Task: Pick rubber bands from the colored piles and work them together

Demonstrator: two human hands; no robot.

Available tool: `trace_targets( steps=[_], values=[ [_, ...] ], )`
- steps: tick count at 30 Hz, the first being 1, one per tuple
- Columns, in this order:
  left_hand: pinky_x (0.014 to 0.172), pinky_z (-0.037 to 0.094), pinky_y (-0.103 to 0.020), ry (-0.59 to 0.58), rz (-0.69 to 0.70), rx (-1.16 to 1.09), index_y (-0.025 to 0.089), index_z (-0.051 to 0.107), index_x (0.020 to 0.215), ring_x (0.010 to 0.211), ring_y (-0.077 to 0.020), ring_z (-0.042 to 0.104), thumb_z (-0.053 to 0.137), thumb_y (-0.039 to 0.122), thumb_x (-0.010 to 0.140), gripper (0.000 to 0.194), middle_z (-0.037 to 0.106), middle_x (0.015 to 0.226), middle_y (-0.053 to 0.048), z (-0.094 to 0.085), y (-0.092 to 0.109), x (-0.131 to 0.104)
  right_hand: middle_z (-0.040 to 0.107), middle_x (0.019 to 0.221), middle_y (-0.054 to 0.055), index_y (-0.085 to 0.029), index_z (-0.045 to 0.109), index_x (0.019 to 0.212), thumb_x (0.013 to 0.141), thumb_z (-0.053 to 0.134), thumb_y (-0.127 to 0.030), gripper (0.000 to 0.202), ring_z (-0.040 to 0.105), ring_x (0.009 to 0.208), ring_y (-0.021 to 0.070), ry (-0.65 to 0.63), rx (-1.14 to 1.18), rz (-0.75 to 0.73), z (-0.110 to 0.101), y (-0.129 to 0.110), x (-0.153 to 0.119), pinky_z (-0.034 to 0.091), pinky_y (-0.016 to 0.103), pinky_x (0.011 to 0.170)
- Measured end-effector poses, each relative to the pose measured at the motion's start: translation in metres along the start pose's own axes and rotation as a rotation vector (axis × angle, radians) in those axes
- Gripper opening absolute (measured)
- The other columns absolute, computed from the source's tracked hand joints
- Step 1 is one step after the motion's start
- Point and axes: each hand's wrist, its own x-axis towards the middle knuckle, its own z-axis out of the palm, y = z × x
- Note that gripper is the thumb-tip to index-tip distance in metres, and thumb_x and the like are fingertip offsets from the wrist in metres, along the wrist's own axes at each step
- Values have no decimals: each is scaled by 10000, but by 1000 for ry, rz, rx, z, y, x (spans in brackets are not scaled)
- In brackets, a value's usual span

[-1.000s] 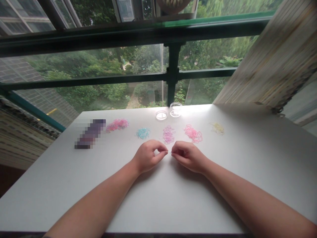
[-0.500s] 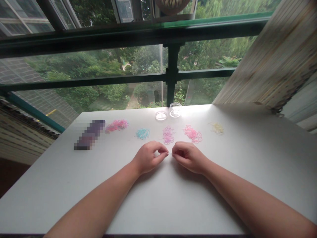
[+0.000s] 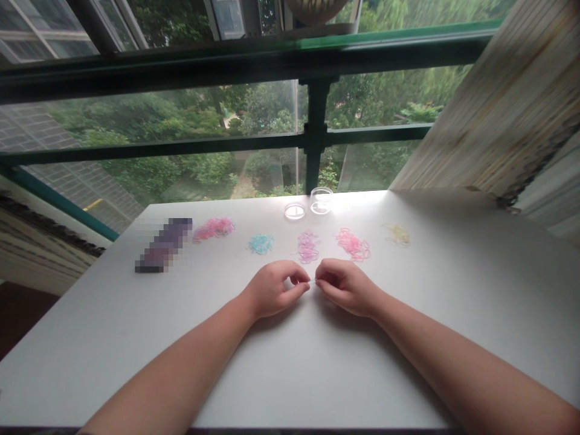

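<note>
My left hand is closed in a pinch, its thumb and forefinger tips gripping one end of a small pale rubber band. The other end sits in the pinch of my right hand, only a short gap away. Most of the band is hidden by the fingertips. Just beyond the hands lie a purple pile of rubber bands and a pink pile of rubber bands. A light blue pile of rubber bands is beyond my left hand.
A mixed pink and purple pile of bands lies farther left, beside a blurred-out dark object. Yellow bands are at the right. A clear round container and its shallow lid stand at the white table's window edge.
Both hands keep their pinch and have shifted very slightly. A little more of the pale band shows between the fingertips. The piles have not moved.
</note>
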Motion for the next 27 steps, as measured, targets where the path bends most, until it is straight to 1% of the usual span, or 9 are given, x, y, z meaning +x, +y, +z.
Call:
trace_targets(
  steps=[5, 9, 13, 16, 20, 22, 25, 27],
  values=[
    [694, 456, -242, 10, 14, 0, 185, 634, 863, 702, -116, 579, 612, 195, 756, 110, 661, 831, -14, 0, 1, 0, 472, 602, -34, -173, 520, 715, 740, 506, -80, 97, 413, 546, 86, -19, -10, -3, 0, 0, 0, 338, 205, 516],
    [702, 451, -234, 7, 29, -8, 180, 642, 828, 693, -109, 584, 577, 188, 787, 78, 656, 774, -9, 0, 1, 1, 478, 600, -33, -171, 523, 706, 744, 511, -91, 90, 418, 547, 86, -27, -13, -8, 0, 0, 0, 341, 205, 518],
    [690, 453, -243, 14, 24, 6, 183, 660, 815, 683, -121, 588, 570, 214, 798, 97, 662, 744, -18, 0, 1, 1, 479, 598, -32, -173, 523, 712, 747, 512, -96, 85, 421, 543, 86, -27, -6, 6, -1, -1, 0, 347, 206, 514],
    [677, 453, -240, 42, 2, 14, 185, 670, 805, 680, -121, 591, 574, 223, 797, 104, 672, 746, -19, 0, 1, 1, 490, 611, -34, -177, 526, 770, 750, 532, -117, 63, 423, 526, 81, -35, 24, 29, 0, 0, -1, 351, 199, 492],
    [653, 455, -232, 69, -13, 7, 186, 680, 796, 673, -120, 599, 576, 231, 796, 113, 681, 738, -19, 0, 0, 1, 556, 717, -16, -187, 525, 886, 737, 568, -127, 167, 457, 526, 70, -50, 92, 36, 3, 1, -1, 371, 182, 475],
    [641, 453, -232, 64, -14, 3, 183, 681, 793, 665, -123, 599, 571, 245, 800, 126, 678, 728, -22, 0, -1, 1, 554, 697, -17, -186, 538, 869, 745, 565, -129, 139, 458, 529, 72, -41, 74, 24, 4, 0, -1, 371, 183, 482],
    [633, 446, -229, 58, -18, 3, 185, 679, 789, 662, -123, 595, 562, 263, 809, 141, 674, 720, -22, 0, 0, 1, 518, 612, -26, -177, 561, 794, 776, 548, -150, 35, 438, 525, 80, -21, 11, 0, 4, -1, 0, 359, 193, 494],
    [647, 443, -231, 52, -14, 8, 186, 673, 789, 666, -121, 588, 558, 262, 813, 140, 667, 720, -18, -1, 0, 1, 515, 598, -25, -175, 565, 767, 787, 540, -154, 38, 432, 524, 82, -9, -9, -13, 3, -1, 0, 355, 197, 501]
  ],
)
